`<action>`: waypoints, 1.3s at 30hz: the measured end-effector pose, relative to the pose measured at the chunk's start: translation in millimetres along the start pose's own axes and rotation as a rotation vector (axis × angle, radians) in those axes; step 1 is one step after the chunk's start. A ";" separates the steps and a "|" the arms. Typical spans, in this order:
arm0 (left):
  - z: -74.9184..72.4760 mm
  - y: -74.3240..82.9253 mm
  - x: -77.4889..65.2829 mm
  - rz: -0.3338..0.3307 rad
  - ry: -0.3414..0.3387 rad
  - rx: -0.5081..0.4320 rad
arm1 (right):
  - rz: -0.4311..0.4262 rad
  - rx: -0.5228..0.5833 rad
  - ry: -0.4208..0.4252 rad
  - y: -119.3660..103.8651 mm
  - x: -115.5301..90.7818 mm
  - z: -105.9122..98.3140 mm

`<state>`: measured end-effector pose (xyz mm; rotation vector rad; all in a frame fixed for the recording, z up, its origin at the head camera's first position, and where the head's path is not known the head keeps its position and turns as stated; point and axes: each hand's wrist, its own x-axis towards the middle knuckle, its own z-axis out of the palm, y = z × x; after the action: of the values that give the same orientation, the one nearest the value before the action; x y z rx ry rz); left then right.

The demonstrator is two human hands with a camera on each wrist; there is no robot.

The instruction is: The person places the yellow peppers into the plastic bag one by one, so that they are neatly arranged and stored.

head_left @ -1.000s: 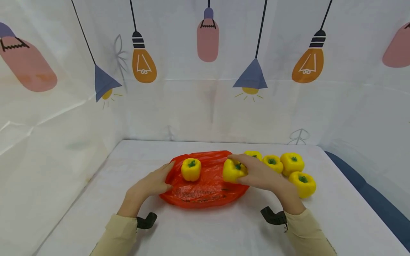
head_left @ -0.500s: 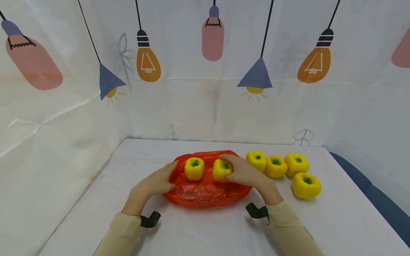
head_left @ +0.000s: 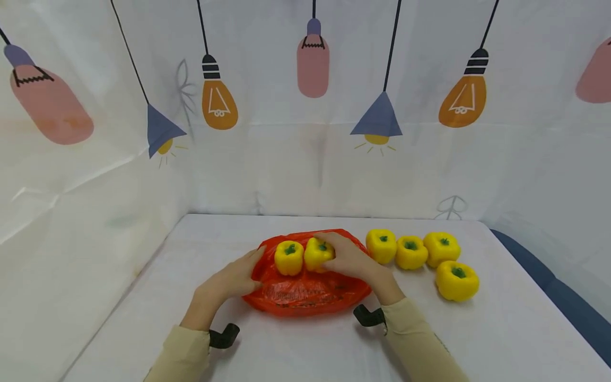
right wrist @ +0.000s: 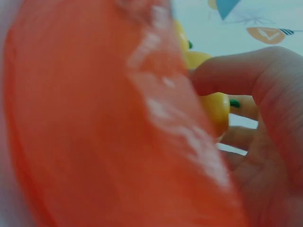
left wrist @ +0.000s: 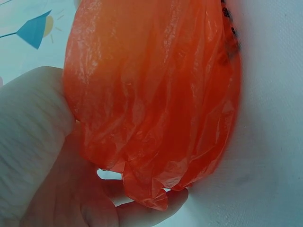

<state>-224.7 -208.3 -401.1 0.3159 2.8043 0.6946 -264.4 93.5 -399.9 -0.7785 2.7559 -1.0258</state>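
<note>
A red plastic bag (head_left: 305, 294) lies puffed up on the white table, dark print on its front. One yellow bell pepper (head_left: 288, 258) stands on top of it, stem up. Right beside that, a second yellow bell pepper (head_left: 316, 254) is gripped by my right hand (head_left: 353, 260); in the right wrist view the thumb presses on this pepper (right wrist: 218, 111), partly hidden behind the bag. My left hand (head_left: 234, 276) holds the bag's left end between thumb and fingers. The left wrist view shows crumpled film over those fingers (left wrist: 151, 213).
To the right of the bag, several yellow bell peppers stand loosely grouped, the nearest pepper (head_left: 457, 281) a little apart from the others. Behind the white table (head_left: 296, 350) hangs a pale sheet (head_left: 286, 170) printed with lamps. A dark blue surface (head_left: 549, 286) lies beyond the right edge.
My right hand has moved left across the bag with its pepper, which now sits close against the other pepper on top. The left hand has stayed at the bag's left end.
</note>
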 end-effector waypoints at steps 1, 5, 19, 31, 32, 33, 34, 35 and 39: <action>0.9 -0.5 -0.5 -0.003 0.001 0.002 | -0.006 -0.002 0.004 -0.3 1.2 2.0; 2.2 -1.2 -2.1 -0.010 0.007 0.000 | -0.012 -0.014 0.017 -1.2 4.5 7.3; 1.9 -3.6 -0.6 -0.001 0.003 0.015 | 0.009 -0.019 -0.008 2.3 4.8 7.9; 0.0 1.8 -1.5 -0.006 -0.008 0.011 | 0.036 0.009 -0.037 0.0 -3.6 -1.3; 0.1 1.6 -1.3 -0.006 -0.007 0.012 | 0.036 0.007 -0.039 0.2 -3.9 -1.7; 0.2 1.4 -1.1 -0.006 -0.006 0.013 | 0.034 0.009 -0.042 0.2 -4.5 -2.2; 0.4 1.1 -0.9 -0.006 -0.006 0.014 | 0.034 0.010 -0.045 0.0 -5.3 -2.9; 0.6 0.8 -0.7 -0.006 -0.005 0.014 | 0.032 0.009 -0.045 0.1 -6.0 -3.3; 1.0 0.1 -0.2 -0.006 -0.002 0.015 | 0.027 0.005 -0.044 -1.1 -10.1 -7.3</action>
<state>-224.2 -207.8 -401.9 0.3111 2.8087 0.6714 -257.1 102.1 -394.5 -0.7521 2.7184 -0.9986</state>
